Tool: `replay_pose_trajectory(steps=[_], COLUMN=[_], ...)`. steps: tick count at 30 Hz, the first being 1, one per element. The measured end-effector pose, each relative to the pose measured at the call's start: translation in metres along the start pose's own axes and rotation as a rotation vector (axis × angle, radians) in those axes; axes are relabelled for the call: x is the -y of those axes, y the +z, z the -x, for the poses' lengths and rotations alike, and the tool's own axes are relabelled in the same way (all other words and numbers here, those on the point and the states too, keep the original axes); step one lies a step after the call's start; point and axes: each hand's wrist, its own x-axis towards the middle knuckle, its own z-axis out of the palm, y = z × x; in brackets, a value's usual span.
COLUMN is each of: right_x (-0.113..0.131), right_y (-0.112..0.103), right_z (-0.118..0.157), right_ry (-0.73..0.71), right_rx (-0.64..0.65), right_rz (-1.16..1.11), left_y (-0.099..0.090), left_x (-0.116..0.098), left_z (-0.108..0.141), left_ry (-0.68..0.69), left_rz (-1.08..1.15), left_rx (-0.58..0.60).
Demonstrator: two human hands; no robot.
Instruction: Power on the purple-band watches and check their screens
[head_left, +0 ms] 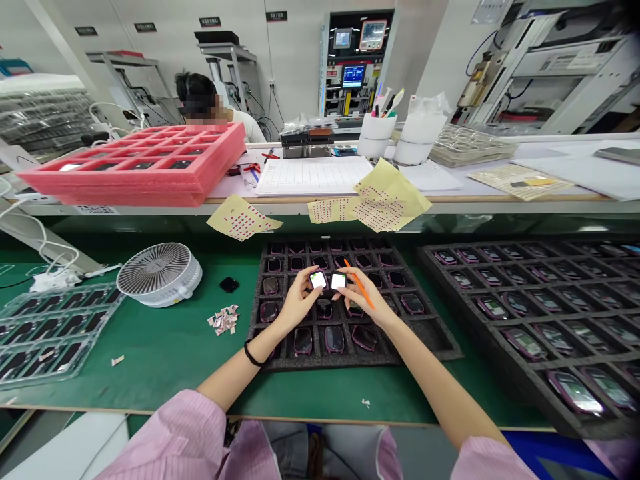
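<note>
Over the middle of a black foam tray (435,337), my left hand (300,299) grips a small watch-like device (317,280) with a lit white screen. Close beside it, my right hand (361,293) grips a second lit device (338,281). An orange stick-like tool (359,283) also lies across the fingers of my right hand. Both screens show a bit of green and face up. Dark watch-like devices (334,339) sit in the tray's compartments below and around my hands. One compartment at the tray's right front holds no device.
A second black foam tray (500,360) of devices lies at the right. On the left are a white fan (160,273), clear plastic trays (50,333), a dark piece (229,285) and small scraps (225,320). The shelf holds pink foam trays (195,180). A person (200,100) is behind it.
</note>
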Motion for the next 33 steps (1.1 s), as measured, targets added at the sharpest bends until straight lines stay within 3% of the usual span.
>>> replay_pose_trajectory(steps=[9,20,26,33], right_x=[0.0087,0.0061,0.0026,0.0028], right_y=[0.0022,-0.0001,-0.0017,0.0002], right_z=[0.0021,0.0025,0.0,0.0013], right_ry=[0.06,0.05,0.073,0.03], right_rx=[-0.111,-0.09,-0.143,-0.04], right_rz=[0.034,0.021,0.016,0.001], left_y=[0.0003,0.0004,0.0021,0.0019], left_x=[-0.0069,-0.0041,-0.0039,-0.0045], left_z=[0.0004,0.0017,0.0001,0.0009], left_ry=[-0.085,-0.015,-0.093,-0.057], left_rz=[0.032,0.011,0.042,-0.001], left_rx=[0.0,0.035,0.017,0.055])
